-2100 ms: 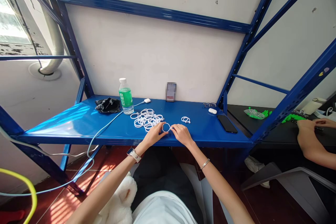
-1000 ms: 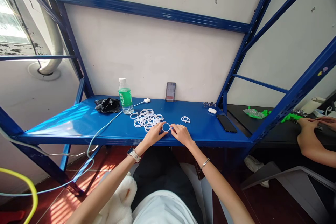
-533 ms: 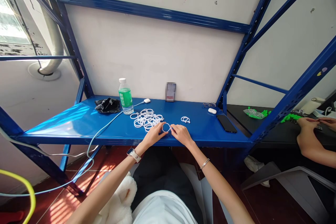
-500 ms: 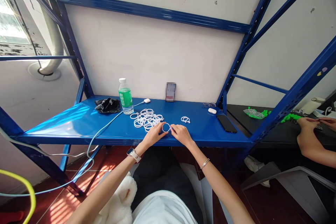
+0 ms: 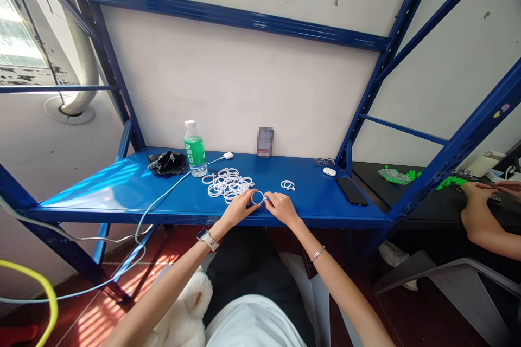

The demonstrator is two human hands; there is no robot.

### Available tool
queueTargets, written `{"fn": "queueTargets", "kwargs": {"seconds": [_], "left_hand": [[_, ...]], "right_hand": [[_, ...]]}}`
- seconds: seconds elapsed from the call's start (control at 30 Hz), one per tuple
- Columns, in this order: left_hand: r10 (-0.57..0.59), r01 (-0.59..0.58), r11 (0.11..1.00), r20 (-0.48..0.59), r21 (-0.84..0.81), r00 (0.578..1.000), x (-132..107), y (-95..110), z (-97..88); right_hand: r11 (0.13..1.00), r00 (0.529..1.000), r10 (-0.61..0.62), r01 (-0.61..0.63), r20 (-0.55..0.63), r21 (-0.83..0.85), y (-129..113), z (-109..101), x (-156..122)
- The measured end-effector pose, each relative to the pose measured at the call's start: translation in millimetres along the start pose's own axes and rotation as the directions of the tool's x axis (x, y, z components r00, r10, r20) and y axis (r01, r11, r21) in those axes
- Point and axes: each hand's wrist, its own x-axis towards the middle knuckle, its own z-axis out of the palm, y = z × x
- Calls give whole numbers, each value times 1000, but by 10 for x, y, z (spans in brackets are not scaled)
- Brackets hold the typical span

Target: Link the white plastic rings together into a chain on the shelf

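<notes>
A thin white plastic ring [image 5: 258,191] is held between my hands above the front part of the blue table. My left hand [image 5: 241,205] pinches its left side with thumb and fingers. At its right side, my right hand [image 5: 280,208] has its fingertips closed on the ring's edge; any small part in them is hidden. Just behind my left hand lies a pile of white rings [image 5: 223,186], some with a small loop on the rim. A few similar white rings [image 5: 287,182] lie apart, behind my right hand.
On the blue table [image 5: 134,195] are a water bottle [image 5: 195,150], a black plastic bag [image 5: 166,163], a charger [image 5: 228,156], glasses [image 5: 324,162], an earbud case [image 5: 329,172] and a black phone [image 5: 351,191]. Another phone [image 5: 265,142] leans on the wall. A co-worker's hands [image 5: 480,191] are at right.
</notes>
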Motion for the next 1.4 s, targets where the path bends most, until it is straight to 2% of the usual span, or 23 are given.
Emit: {"fn": "queueTargets", "kwargs": {"seconds": [0.4,0.63,0.8,0.9,1.03,1.13,1.4], "left_hand": [[12,-12,999,1,43,1000,0,24,-6],[50,-45,993,-41,106,998,-4,42,-3],[84,-58,972,-109,226,991,25,-10,-1],[78,-25,941,-146,337,986,51,-63,-36],[13,70,902,-187,427,982,62,-145,-88],[-21,104,883,-184,457,983,54,-194,-94],[-45,114,881,-158,459,986,55,-205,-83]], "right_hand": [[1000,1000,27,-27,12,-13,4,8,4],[987,986,158,-159,-43,-22,59,58,3],[950,947,301,-308,-112,-47,237,48,-12],[909,906,390,-408,-166,-89,408,-7,-50],[818,827,548,-561,-128,-128,594,-66,-103],[763,775,628,-631,-71,-143,635,-67,-114],[756,762,646,-648,-50,-97,596,-78,-105]]}}
